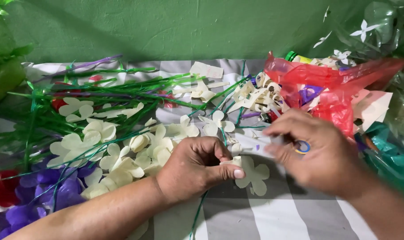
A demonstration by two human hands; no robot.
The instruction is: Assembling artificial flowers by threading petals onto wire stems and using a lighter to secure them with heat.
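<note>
**Both hands closed around a cream paper flower**

Left hand (197,166) is curled tight, thumb pressed flat against the forefinger, pinching the cream paper flower (254,174) at its centre. The petals fan out to the right of the thumb, just above the grey-and-white striped cloth (273,213), and a green stem (198,214) runs down from under the fist. Right hand (319,153) is blurred, fingers drawn together on a small roll of tape (302,147) with a blue core, a pale strip stretching back toward the left thumb. Behind it, a red plastic bag (335,84) lies crumpled and open, paper cut-outs (259,95) spilling beside it. More cream flowers (117,151) on green stems pile up on the left.
</note>
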